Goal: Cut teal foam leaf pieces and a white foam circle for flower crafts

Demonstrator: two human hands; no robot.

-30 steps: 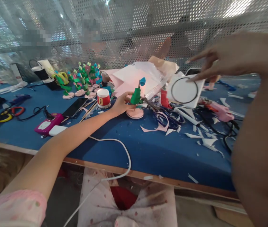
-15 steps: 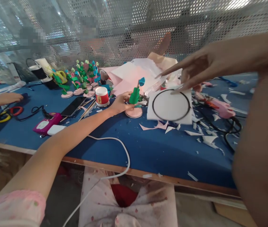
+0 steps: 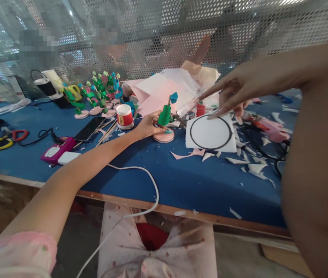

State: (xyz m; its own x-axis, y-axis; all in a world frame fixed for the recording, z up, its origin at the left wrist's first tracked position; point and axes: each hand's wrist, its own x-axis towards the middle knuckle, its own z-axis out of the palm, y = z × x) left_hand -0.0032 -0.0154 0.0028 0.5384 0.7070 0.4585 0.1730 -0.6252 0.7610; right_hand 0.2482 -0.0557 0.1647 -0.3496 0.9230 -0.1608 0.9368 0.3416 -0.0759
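Observation:
My left hand [image 3: 148,126] is closed around the stem of a small paper plant [image 3: 164,116]. The plant has layered green leaves, a blue paper tip and a round pink base [image 3: 164,136] resting on the table. Over on the right, my right hand [image 3: 236,90] has its index finger stretched out and its thumb apart. A fingertip touches the top part of a white square card [image 3: 210,133] with a black ring on it. Some fingers of that hand curl under and are partly hidden.
Several similar paper plants [image 3: 102,94] stand at the back left. Nearby are a red and white tub [image 3: 124,116], a phone [image 3: 90,129], a purple adapter [image 3: 58,150] and scissors [image 3: 20,135]. Paper scraps [image 3: 256,168] and a pink glue gun [image 3: 274,131] lie right. A white cable [image 3: 152,185] crosses the table edge.
The white card has shifted slightly right, and my right hand has moved a little to the right and down. Another person's hand at the far left has withdrawn. My left hand stays put.

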